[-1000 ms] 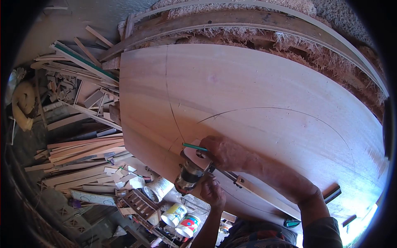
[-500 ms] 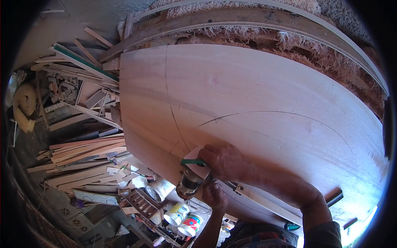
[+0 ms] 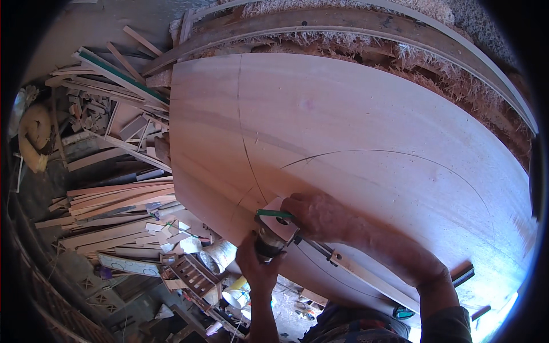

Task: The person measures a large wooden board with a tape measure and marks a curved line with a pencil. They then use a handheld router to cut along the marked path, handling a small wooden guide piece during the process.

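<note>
A hand tool with a cylindrical metal body [image 3: 270, 246] stands at the near edge of a large pale wooden panel [image 3: 354, 114]. On top of the body sits a pale block [image 3: 280, 224] with a round hole, and a green strip [image 3: 269, 212] lies along it. My left hand [image 3: 258, 260] wraps round the body from the near left. My right hand [image 3: 317, 217] is closed at the block's right side; its fingertips are partly hidden. Dark rods [image 3: 317, 248] run from the tool toward a long pale wooden strip [image 3: 377, 283] under my right forearm. The tool's exact kind is unclear.
Curved dark lines mark the panel. Stacked wooden strips [image 3: 123, 200] and offcuts lie on the left, above a slatted wooden piece [image 3: 194, 277] and a white bucket [image 3: 217, 255]. Curved boards [image 3: 343, 20] and shavings border the far side. A dark bar [image 3: 463, 274] lies at the right.
My left hand has moved from the tool's right underside to its left side and now grips the body. The tool has turned a little more upright. My right hand stays beside the block.
</note>
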{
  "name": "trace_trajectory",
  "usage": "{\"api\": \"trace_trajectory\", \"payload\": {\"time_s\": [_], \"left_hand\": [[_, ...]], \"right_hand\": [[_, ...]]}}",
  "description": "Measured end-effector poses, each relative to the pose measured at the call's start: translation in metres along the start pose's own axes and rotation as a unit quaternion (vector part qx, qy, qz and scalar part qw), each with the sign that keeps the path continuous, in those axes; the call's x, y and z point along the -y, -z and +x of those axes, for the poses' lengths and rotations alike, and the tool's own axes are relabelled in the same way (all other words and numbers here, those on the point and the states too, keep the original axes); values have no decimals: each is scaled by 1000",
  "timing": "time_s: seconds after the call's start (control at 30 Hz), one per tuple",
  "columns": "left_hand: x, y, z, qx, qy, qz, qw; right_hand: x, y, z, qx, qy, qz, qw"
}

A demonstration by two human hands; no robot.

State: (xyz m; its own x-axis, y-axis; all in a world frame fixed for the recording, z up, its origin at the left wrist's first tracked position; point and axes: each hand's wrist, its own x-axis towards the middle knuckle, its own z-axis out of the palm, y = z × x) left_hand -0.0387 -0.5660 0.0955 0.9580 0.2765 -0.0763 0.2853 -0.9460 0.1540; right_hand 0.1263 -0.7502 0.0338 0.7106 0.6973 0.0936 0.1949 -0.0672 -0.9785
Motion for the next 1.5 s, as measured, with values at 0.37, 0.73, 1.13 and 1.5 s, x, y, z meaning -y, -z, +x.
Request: {"api": "trace_trajectory", "payload": {"time_s": [0.37, 0.73, 1.13, 1.5], "left_hand": [[7, -16, -3, -38, -11, -15, 999], [3, -14, -1, -47, -24, -11, 999], [8, -12, 3, -68, -69, 0, 995], [4, -11, 2, -63, -57, -14, 996]], "right_hand": [[5, -2, -1, 0, -12, -32, 999], [3, 0, 1, 13, -23, 0, 1000], [9, 2, 9, 57, -101, 19, 993], [10, -4, 6, 36, -77, -7, 996]]}}
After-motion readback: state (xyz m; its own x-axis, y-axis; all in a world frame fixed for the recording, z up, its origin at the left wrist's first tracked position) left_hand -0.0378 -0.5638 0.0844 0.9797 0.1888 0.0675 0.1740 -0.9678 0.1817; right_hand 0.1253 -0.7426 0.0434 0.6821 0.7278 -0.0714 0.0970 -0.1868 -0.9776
